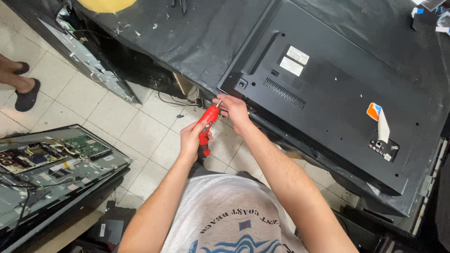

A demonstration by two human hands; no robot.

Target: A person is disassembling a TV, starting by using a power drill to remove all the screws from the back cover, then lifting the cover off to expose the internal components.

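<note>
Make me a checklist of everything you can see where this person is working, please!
Surface: black-covered bench, scuffed, with small bits of debris.
Job's things: TV lying face down, back cover on; red screwdriver with its tip at the TV's near corner.
Clutter: orange-tipped white ribbon on the TV back; yellow thing at the bench's far edge.
Grippers: left hand grips the screwdriver handle; right hand steadies the shaft near the tip.
Cables: loose black wires on the floor under the bench.
Surroundings: tiled floor; opened TV showing circuit boards; another person's feet in slippers.
</note>
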